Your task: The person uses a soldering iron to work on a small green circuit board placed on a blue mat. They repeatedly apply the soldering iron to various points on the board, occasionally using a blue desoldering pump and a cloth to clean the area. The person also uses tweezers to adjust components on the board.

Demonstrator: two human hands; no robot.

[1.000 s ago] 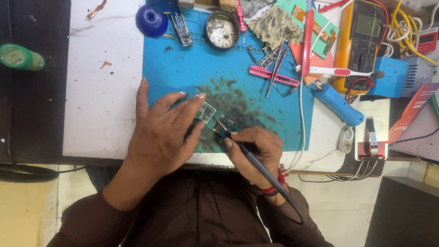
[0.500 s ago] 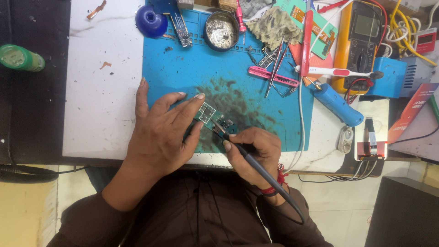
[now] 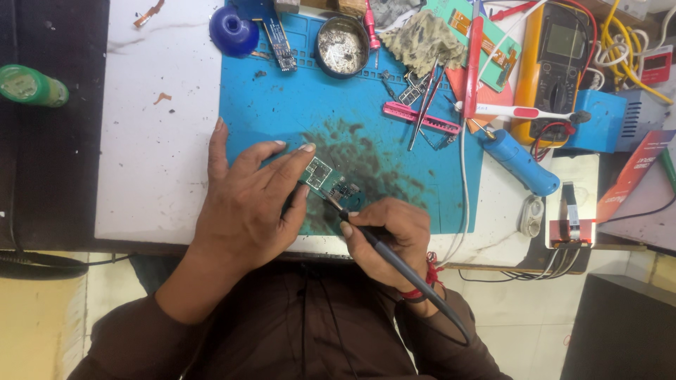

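Board point(image 3: 329, 181), small and green, is lying on the stained patch of the blue work mat point(image 3: 282, 105), near its front edge. It is pinned at its left edge by the left hand point(image 3: 246, 204): fingers spread, fingertips pressed down beside the board, apparently so it cannot slide under tool pressure. A dark pen-shaped iron point(image 3: 394, 260) is pinched pencil-style in the right hand point(image 3: 391, 232), tip touching the board's middle; the low grip likely gives finer tip control. Its cord is trailed back past the wrist. Tweezers point(image 3: 422, 105), a pink tool point(image 3: 422, 118), a round tin point(image 3: 341, 46) and a blue-handled tool point(image 3: 517, 158) are parked further up, well apart from the board. A yellow multimeter point(image 3: 556, 63) is set at the far right.
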